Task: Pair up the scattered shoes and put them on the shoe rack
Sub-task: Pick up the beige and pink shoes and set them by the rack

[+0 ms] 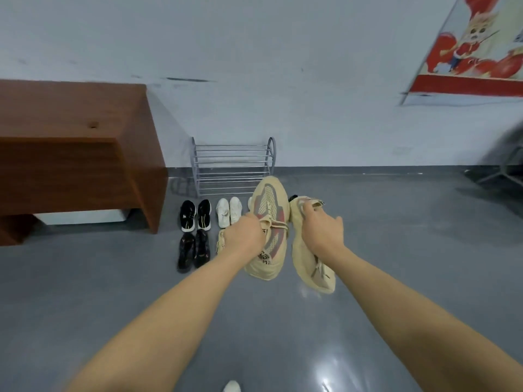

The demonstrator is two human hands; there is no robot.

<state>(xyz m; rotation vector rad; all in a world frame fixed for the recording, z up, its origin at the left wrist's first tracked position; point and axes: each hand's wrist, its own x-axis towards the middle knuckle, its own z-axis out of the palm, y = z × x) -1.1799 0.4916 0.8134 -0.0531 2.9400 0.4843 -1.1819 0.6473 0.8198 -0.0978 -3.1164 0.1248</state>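
My left hand (245, 236) grips a beige knit sneaker with a pink stripe (268, 205), toe pointing away. My right hand (319, 229) holds its beige mate (307, 267), turned on its side. Both shoes hang above the grey floor. Ahead, a silver metal shoe rack (233, 166) stands against the wall with bare shelves. In front of it on the floor sit a black pair with white soles (195, 215), a white pair (229, 211) and a dark black pair (194, 250). Another beige shoe (221, 241) peeks from behind my left wrist.
A brown wooden bench or desk (76, 154) stands at the left against the wall. A red and white poster (475, 46) hangs at the upper right. A dark chair base (503, 171) is at the far right. A white shoe tip (232, 386) shows at the bottom edge.
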